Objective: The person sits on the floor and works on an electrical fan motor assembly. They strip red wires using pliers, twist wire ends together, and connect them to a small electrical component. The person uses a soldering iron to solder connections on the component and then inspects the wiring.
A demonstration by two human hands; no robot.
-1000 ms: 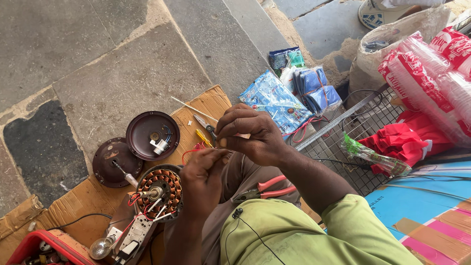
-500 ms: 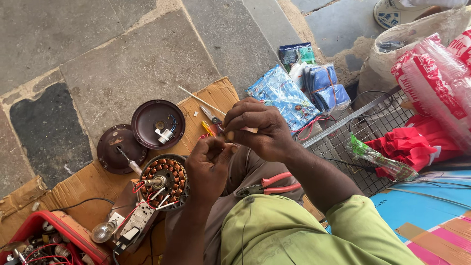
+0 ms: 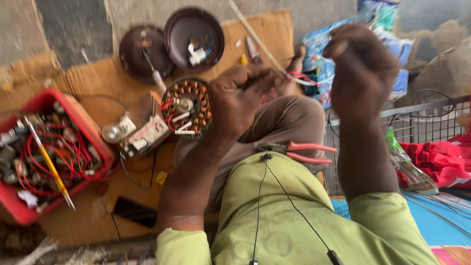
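Note:
My left hand is closed on thin red and white wires, pinching them above my knee. It hovers beside a round motor stator with copper windings that lies on a cardboard sheet. My right hand is raised to the right, apart from the left hand, with its fingers curled shut. It is blurred, and nothing shows inside it. Red-handled pliers rest on my lap.
Two dark brown round covers lie at the back of the cardboard. A red tray at left holds wires, parts and a yellow-handled screwdriver. A black phone lies near me. A wire basket, blue packets and red bags are at right.
My hands were joined over the wires. The right hand has since pulled away up and to the right, and the view has tilted down and closer to the cardboard.

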